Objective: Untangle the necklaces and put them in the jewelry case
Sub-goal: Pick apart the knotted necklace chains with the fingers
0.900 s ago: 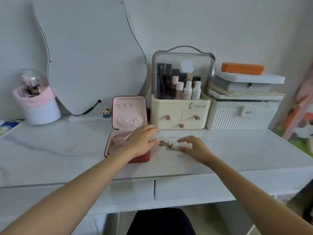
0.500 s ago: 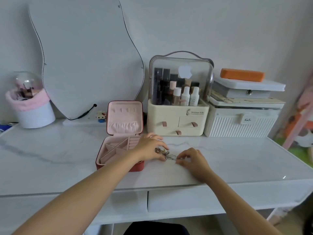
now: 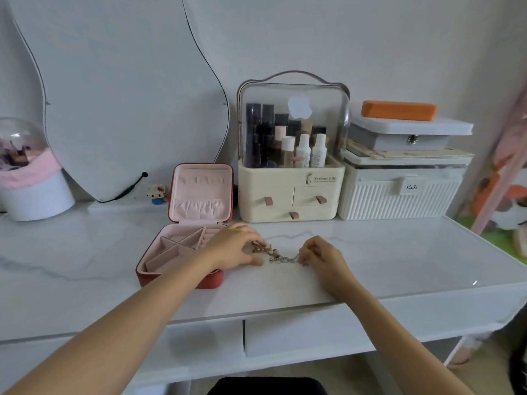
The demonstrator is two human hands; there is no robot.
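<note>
Resting on white marble-look desk (image 3: pixel 399 260); necklaces (image 3: pixel 278 253); mirror (image 3: pixel 119 89) behind.

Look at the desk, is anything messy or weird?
Only the necklaces: they lie knotted in one clump on the white desk, between the left hand and right hand, whose fingers pinch each end. The open jewelry case beside them has none in the compartments I can see. Everything else stands tidy.

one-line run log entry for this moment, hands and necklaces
phase: untangling | left hand: pinches necklaces | right hand: pinches other end | necklaces: tangled, on tabletop | jewelry case: open, no necklace inside
</note>
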